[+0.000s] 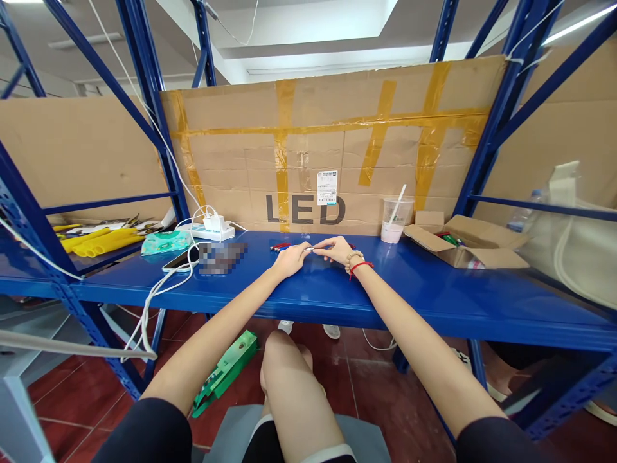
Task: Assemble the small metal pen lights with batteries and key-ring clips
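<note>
Both my hands rest on the blue metal shelf (434, 289), close together at its middle. My left hand (292, 259) is curled, its fingertips pinching one end of a thin pen-like object (312, 249). My right hand (339, 249), with a bead bracelet and a red string on the wrist, pinches the other end. Just left of my left hand lie a couple of red pens (279, 246) on the shelf.
A taped cardboard sheet marked LED (337, 141) stands behind. A plastic cup with a straw (395, 220) and an open cardboard box of pens (463, 241) sit right. A phone (179, 260), power strip with cables (207, 228), teal pack (166, 242) and yellow tubes (101, 241) lie left.
</note>
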{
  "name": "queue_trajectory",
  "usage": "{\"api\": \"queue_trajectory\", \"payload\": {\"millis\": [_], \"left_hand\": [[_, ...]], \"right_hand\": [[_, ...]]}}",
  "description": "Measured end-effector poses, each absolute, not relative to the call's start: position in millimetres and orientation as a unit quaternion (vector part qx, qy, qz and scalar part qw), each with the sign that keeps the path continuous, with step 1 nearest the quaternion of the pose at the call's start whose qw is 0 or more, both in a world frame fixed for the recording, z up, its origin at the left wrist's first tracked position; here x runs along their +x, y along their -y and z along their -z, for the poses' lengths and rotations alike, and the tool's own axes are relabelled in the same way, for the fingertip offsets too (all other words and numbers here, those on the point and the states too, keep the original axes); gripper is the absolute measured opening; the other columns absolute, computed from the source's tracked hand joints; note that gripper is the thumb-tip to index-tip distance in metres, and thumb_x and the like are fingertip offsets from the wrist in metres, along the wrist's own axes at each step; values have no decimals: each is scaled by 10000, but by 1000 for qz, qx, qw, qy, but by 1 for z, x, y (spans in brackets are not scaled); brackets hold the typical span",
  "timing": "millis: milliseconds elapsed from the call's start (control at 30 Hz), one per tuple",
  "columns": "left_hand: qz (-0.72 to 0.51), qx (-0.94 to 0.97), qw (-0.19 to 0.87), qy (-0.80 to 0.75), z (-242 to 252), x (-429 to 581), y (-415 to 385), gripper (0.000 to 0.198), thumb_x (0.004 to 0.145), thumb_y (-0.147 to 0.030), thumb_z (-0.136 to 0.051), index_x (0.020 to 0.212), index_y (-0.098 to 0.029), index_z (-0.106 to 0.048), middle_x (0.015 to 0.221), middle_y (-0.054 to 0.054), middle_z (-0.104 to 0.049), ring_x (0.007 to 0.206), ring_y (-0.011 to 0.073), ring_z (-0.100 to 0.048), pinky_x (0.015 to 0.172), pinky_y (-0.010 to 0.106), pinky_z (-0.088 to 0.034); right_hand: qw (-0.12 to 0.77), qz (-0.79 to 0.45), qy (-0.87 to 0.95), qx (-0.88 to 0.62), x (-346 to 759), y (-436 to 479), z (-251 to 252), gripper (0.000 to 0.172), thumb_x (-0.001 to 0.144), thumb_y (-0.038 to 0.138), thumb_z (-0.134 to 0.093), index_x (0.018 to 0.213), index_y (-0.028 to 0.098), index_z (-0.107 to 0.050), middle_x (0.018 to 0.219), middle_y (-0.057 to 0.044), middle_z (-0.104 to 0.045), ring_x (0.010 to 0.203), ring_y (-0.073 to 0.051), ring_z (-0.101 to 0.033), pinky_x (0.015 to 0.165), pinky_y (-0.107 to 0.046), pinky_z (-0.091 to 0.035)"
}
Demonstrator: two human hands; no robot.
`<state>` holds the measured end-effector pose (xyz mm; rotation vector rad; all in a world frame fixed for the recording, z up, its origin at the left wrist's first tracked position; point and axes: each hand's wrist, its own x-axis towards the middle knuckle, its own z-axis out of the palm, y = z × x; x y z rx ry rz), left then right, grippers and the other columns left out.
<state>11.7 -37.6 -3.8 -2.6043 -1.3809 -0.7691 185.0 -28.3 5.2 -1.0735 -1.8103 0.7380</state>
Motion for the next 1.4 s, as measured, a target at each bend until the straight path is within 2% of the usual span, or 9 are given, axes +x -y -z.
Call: {"api": "queue_trajectory", "payload": {"millis": [233, 500, 800, 1167, 1400], "left_hand": [[274, -860, 5, 431, 4, 8, 36, 250, 914, -327, -299, 1030, -236, -501, 984, 30, -644, 929, 203, -604, 727, 269, -451], [270, -864, -2, 424, 3, 8, 36, 261, 908, -340, -296, 1014, -228, -506, 958, 40, -642, 913, 217, -603, 722, 296, -460], [286, -874, -27, 392, 7, 7, 32, 266, 899, -340, -319, 1017, -214, -522, 1010, 43, -635, 924, 195, -602, 799, 299, -455], [293, -880, -51, 370, 8, 6, 29, 264, 889, -347, -325, 996, -202, -518, 940, 47, -642, 890, 194, -607, 785, 291, -452], [281, -884, -67, 367, 7, 7, 29, 253, 885, -367, -319, 982, -213, -496, 955, 45, -639, 891, 202, -605, 757, 289, -451]], "right_hand": [[435, -291, 731, -438, 184, 33, -11, 391, 531, 400, -744, 780, 100, -719, 491, -1, -575, 396, -56, -450, 384, -180, -394], [416, -312, 730, -444, 186, 30, -10, 390, 522, 373, -757, 803, 105, -717, 527, -7, -599, 425, -59, -470, 384, -168, -388], [410, -322, 732, -438, 189, 23, -6, 360, 514, 359, -768, 774, 115, -716, 611, -22, -631, 451, -57, -484, 397, -169, -410], [407, -314, 728, -454, 189, 25, -6, 288, 608, 321, -725, 796, 104, -711, 492, 8, -583, 417, -48, -467, 401, -159, -391], [401, -327, 727, -452, 191, 21, -3, 268, 626, 312, -714, 797, 107, -705, 494, 10, -578, 415, -44, -461, 385, -151, -366]]}}
